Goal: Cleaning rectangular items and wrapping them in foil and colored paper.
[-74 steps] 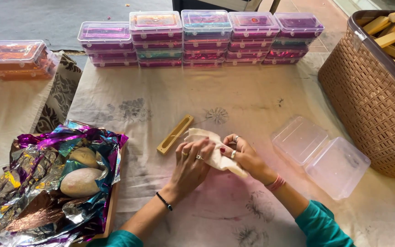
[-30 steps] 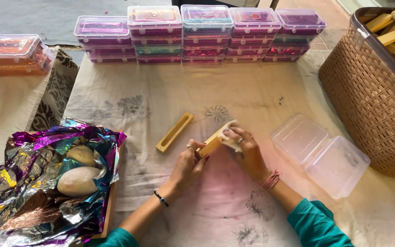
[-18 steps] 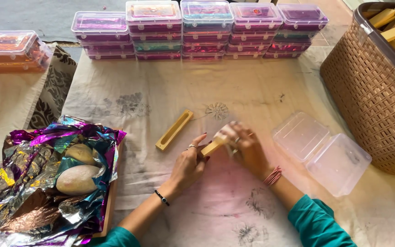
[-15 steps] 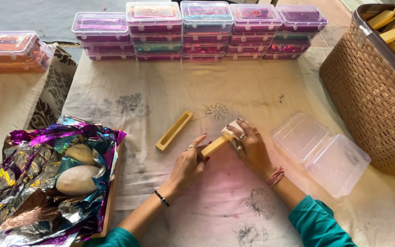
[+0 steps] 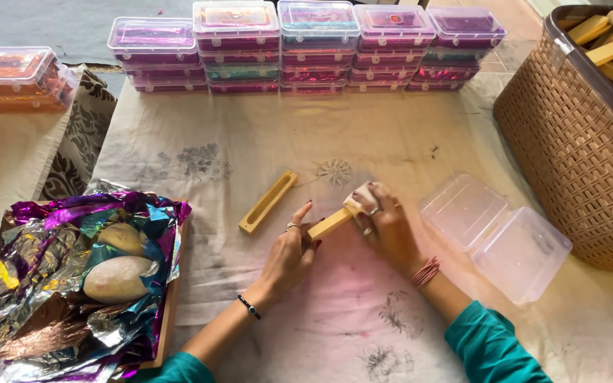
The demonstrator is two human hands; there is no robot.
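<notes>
My left hand [image 5: 289, 254] pinches the near end of a small wooden bar [image 5: 329, 223] over the cloth-covered table [image 5: 250, 149]. My right hand [image 5: 386, 225] grips the bar's far end together with a pale cloth [image 5: 358, 196] wrapped around it. A second wooden bar with a long groove [image 5: 268, 202] lies just left of my hands on the table. An open clear plastic box [image 5: 494, 235] sits right of my right hand.
Stacks of closed clear boxes with coloured contents [image 5: 306, 44] line the far edge, with an orange one [image 5: 15, 78] at the far left. A brown woven basket [image 5: 576, 142] holding wooden bars stands at right. Crumpled shiny foil and two stones on a tray [image 5: 79, 276] lie at left.
The bar has come out of the pale cloth. It lay covered under both hands, and now it is held up between them, with the cloth bunched at its far end.
</notes>
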